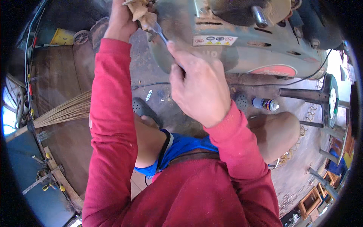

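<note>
At the top of the view, my left hand (123,19) is closed around a pale carved piece of wood (143,12) with jagged, leaf-like shapes. The wood runs partly out of the frame. My right hand (200,85) grips a chisel (162,36) with a slim metal shaft, its index finger stretched along it. The chisel's flared tip touches the lower part of the wood. Most of its handle is hidden inside my fist. Just behind and right of the work is a dusty grey-green air compressor (234,56).
A straw broom (64,109) lies at the left. Near my right knee lies a spray can (265,104). A black stool (329,98) stands at the right, above a coiled hose (302,132). A cable (261,84) crosses the floor. A yellow bucket (62,37) sits far left.
</note>
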Tool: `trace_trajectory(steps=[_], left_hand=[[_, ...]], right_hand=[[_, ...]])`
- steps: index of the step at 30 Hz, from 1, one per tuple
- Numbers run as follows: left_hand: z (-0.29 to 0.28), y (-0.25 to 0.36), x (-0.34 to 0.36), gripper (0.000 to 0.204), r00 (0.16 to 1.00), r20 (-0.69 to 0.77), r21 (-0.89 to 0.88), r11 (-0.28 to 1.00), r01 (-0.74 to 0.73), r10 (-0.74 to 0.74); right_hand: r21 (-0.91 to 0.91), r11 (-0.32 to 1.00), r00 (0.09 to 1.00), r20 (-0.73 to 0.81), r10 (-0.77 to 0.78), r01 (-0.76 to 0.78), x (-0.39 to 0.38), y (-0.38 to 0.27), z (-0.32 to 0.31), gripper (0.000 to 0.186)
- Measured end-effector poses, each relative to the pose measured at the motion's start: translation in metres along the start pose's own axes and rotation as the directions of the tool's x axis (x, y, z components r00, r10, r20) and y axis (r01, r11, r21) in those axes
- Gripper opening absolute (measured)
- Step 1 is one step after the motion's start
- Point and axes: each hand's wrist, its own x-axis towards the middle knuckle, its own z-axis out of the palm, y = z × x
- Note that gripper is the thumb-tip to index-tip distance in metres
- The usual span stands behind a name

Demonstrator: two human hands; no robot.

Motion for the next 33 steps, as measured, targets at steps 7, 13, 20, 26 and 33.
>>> trace_trajectory(steps=[7,13,20,26,33], left_hand=[[-0.012,0.004,0.005,0.046,0.983,-0.166,0.011,0.997,-0.076,0.077],[-0.036,0.011,0.013,0.041,0.972,-0.162,0.152,0.977,-0.147,0.171],[-0.039,0.013,0.011,0.042,0.963,-0.198,0.134,0.978,-0.158,0.183],[-0.038,0.017,0.006,0.041,0.979,-0.154,0.046,0.990,-0.130,0.135],[-0.037,0.011,0.007,0.044,0.928,-0.235,0.181,0.951,-0.252,0.290]], right_hand=[[0.054,0.999,0.997,-0.078,0.008,-0.004,-0.004,0.002,0.021,0.039],[0.128,0.991,0.988,-0.138,0.068,-0.051,0.004,0.003,0.053,0.042],[-0.041,0.997,0.997,-0.038,0.068,-0.070,-0.013,-0.013,0.018,0.044],[-0.093,0.993,0.998,-0.017,0.065,-0.067,-0.010,-0.019,0.028,0.047],[-0.089,0.993,0.996,-0.037,0.076,-0.080,-0.015,-0.023,0.038,0.051]])
